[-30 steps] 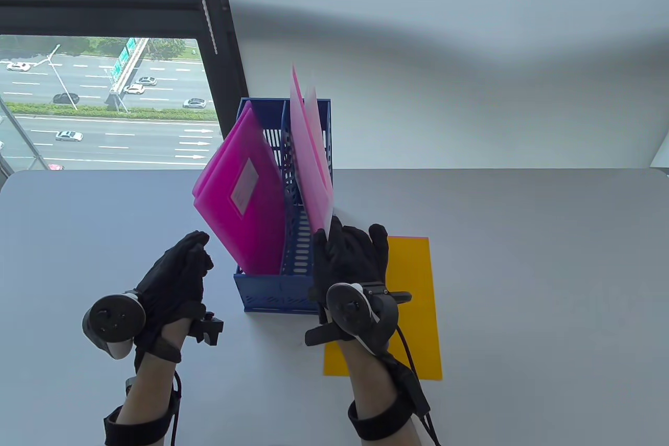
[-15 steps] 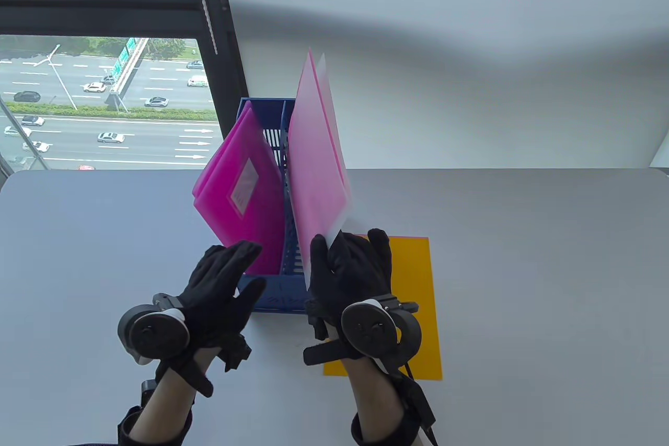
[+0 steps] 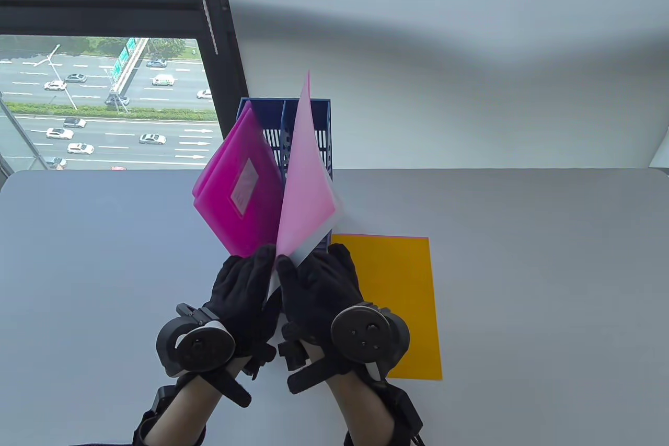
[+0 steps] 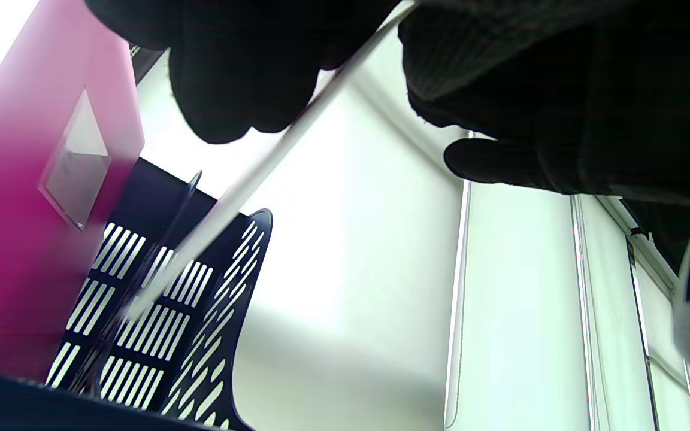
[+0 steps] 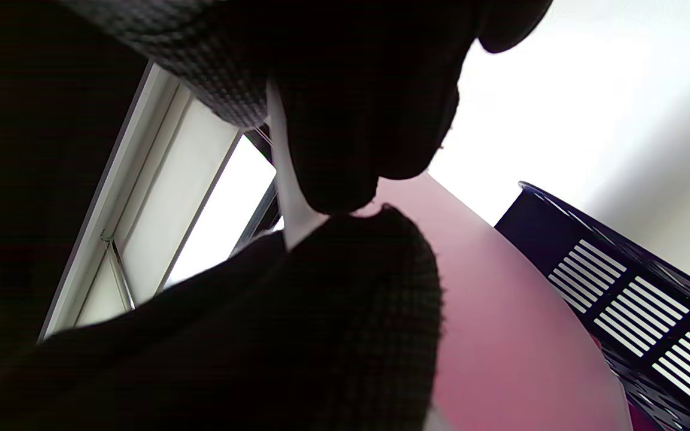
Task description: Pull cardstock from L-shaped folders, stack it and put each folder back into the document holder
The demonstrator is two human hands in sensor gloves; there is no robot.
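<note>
A pale pink L-shaped folder with a white sheet inside leans up out of the right slot of the blue document holder. Its near corner is held in front of the holder. My right hand pinches that corner between thumb and fingers; the right wrist view shows the white edge pinched. My left hand meets it from the left and grips the same corner, and the folder's edge passes between dark fingers. Two magenta folders lean in the left slot. A yellow cardstock sheet lies flat to the right.
The grey table ends at a white wall behind the holder. A window with a dark frame is at the far left. The holder's slotted blue walls stand close in front of both hands.
My right hand drew the pale folder's near corner back and to the left, off the yellow sheet. My left hand came in from the left and took hold of the same corner.
</note>
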